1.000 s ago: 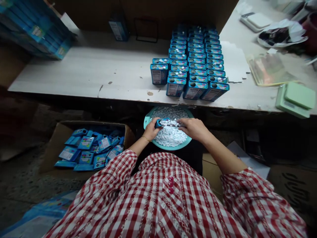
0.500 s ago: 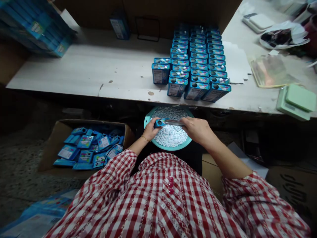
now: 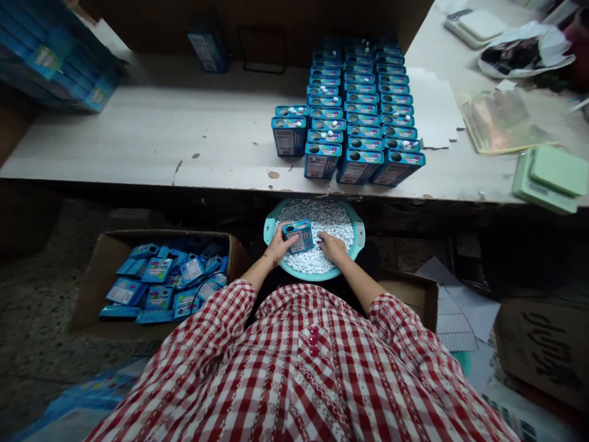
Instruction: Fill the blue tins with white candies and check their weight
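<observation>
My left hand [image 3: 277, 245] is wrapped round a blue candy box [image 3: 299, 237], tilted above a turquoise basin [image 3: 360, 236]. White candies [image 3: 329, 215] fill much of the basin. Just right of the box, my right hand [image 3: 333, 248] is over the candies with its fingers drawn together. A small dark bit shows at its fingertips, too small to name. On the table [image 3: 221, 129] ahead, filled-looking blue boxes [image 3: 361, 161] stand upright in close rows, some with white candies on top.
A carton [image 3: 83, 294] of loose blue boxes [image 3: 159, 270] sits at my left. Another open carton [image 3: 416, 298] is at my right. Stacked blue packs [image 3: 59, 67] stand at the table's far left, a green scale [image 3: 550, 178] at its right edge. A wire frame [image 3: 262, 49] stands at the back.
The clear piece that my right hand held against the blue box no longer shows. My left hand has turned the box broad face up. My right hand has moved down and left to the candies.
</observation>
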Demonstrator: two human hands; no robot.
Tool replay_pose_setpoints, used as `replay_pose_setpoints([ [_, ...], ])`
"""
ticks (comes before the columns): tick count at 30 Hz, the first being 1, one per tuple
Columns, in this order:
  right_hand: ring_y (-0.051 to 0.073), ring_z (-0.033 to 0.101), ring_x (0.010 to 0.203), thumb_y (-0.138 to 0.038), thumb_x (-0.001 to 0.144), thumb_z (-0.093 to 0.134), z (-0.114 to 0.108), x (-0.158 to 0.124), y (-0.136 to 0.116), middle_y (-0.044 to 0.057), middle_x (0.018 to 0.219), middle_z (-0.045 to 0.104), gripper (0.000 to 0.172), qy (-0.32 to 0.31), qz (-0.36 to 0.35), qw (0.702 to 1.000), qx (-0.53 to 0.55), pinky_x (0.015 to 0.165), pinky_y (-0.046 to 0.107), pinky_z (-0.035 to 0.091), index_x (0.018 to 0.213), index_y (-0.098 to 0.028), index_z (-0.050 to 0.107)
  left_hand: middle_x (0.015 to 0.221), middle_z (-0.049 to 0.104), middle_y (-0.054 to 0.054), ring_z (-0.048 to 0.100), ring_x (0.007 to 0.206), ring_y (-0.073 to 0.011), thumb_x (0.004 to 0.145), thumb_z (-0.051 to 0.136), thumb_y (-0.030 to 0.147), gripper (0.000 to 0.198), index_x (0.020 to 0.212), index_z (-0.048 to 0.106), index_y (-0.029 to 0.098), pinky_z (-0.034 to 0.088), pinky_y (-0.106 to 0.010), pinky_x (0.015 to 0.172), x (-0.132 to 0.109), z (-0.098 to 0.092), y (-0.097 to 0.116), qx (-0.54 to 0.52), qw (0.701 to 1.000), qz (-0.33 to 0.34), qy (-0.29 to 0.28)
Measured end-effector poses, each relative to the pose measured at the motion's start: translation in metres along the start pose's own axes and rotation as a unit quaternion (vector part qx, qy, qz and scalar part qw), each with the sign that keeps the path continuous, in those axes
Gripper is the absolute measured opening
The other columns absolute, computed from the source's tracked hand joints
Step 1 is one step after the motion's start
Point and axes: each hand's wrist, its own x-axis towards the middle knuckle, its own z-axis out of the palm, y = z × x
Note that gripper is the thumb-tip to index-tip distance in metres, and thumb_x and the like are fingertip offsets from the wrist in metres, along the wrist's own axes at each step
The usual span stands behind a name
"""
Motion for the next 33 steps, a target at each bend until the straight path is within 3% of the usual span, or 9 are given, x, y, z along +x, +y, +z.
replay_pose_setpoints([
  [3,0.019,0.061,0.096,-0.030,0.088,0.044,0.002,0.001,0.015,0.006,0.105,0.066,0.035,0.037,-0.019,0.993,0.111,0.079,0.027,0.044,0.120,-0.020,0.051,0.101,0.058,-0.004,0.060,0.090,-0.0157,0.070,0.063,0.044,0.056,0.115,0.039,0.022,0.050,-0.033,0.084,-0.009,-0.014,0.014,0.035,0.999,0.029,0.005],
  [6,0.016,0.060,0.090,-0.029,0.085,0.050,-0.002,-0.001,0.030,0.005,0.100,0.065,0.034,0.047,-0.025,0.989,0.141,0.076,0.025,0.044,0.117,-0.017,0.053,0.102,0.058,-0.004,0.060,0.090,-0.0159,0.071,0.063,0.042,0.054,0.115,0.040,0.021,0.048,-0.032,0.085,-0.017,-0.035,0.029,0.087,0.992,0.082,0.039],
  [9,0.016,0.059,0.085,-0.027,0.081,0.056,-0.020,-0.007,0.037,0.004,0.094,0.065,0.033,0.068,-0.047,0.983,0.162,0.073,0.025,0.043,0.112,-0.017,0.055,0.099,0.059,-0.003,0.058,0.090,-0.0167,0.069,0.064,0.038,0.050,0.111,0.045,0.020,0.047,-0.032,0.086,-0.019,-0.046,0.038,0.176,0.974,0.126,0.074],
  [12,0.015,0.059,0.079,-0.028,0.080,0.057,-0.052,-0.020,0.034,0.003,0.090,0.065,0.032,0.089,-0.083,0.979,0.164,0.070,0.024,0.042,0.111,-0.018,0.057,0.098,0.059,-0.003,0.058,0.088,-0.0166,0.069,0.065,0.035,0.046,0.109,0.048,0.019,0.046,-0.031,0.084,-0.016,-0.040,0.042,0.242,0.957,0.137,0.081],
  [16,0.015,0.060,0.079,-0.030,0.081,0.058,-0.097,-0.037,0.013,0.003,0.091,0.067,0.033,0.077,-0.121,0.984,0.102,0.069,0.024,0.041,0.112,-0.019,0.059,0.098,0.060,-0.003,0.059,0.087,-0.0172,0.068,0.065,0.029,0.044,0.108,0.050,0.018,0.046,-0.030,0.082,-0.011,-0.020,0.043,0.272,0.952,0.137,0.042],
  [20,0.019,0.061,0.092,-0.032,0.083,0.054,-0.128,-0.046,-0.020,0.004,0.105,0.068,0.031,0.033,-0.124,0.991,-0.043,0.073,0.026,0.042,0.113,-0.024,0.060,0.102,0.061,-0.004,0.058,0.093,-0.0190,0.071,0.062,0.023,0.041,0.110,0.051,0.020,0.045,-0.032,0.085,-0.010,-0.006,0.043,0.294,0.943,0.158,0.007],
  [23,0.022,0.062,0.094,-0.033,0.086,0.049,-0.139,-0.052,-0.043,0.006,0.110,0.066,0.029,0.012,-0.111,0.981,-0.156,0.071,0.029,0.044,0.111,-0.024,0.061,0.106,0.061,-0.006,0.058,0.097,-0.0205,0.071,0.060,0.022,0.041,0.111,0.051,0.020,0.045,-0.034,0.087,-0.010,-0.004,0.041,0.306,0.935,0.179,0.001],
  [26,0.024,0.064,0.085,-0.032,0.088,0.044,-0.143,-0.055,-0.060,0.010,0.102,0.067,0.027,0.001,-0.105,0.969,-0.222,0.067,0.031,0.045,0.105,-0.021,0.061,0.109,0.061,-0.007,0.057,0.100,-0.0214,0.071,0.060,0.020,0.042,0.112,0.052,0.020,0.044,-0.035,0.089,-0.010,-0.006,0.038,0.314,0.930,0.191,0.004],
  [33,0.023,0.065,0.082,-0.027,0.090,0.039,-0.150,-0.063,-0.073,0.012,0.098,0.066,0.027,-0.006,-0.103,0.962,-0.251,0.066,0.030,0.044,0.105,-0.018,0.059,0.107,0.061,-0.006,0.058,0.099,-0.0211,0.071,0.060,0.022,0.041,0.111,0.052,0.020,0.045,-0.036,0.089,-0.010,-0.009,0.036,0.302,0.932,0.199,0.014],
])
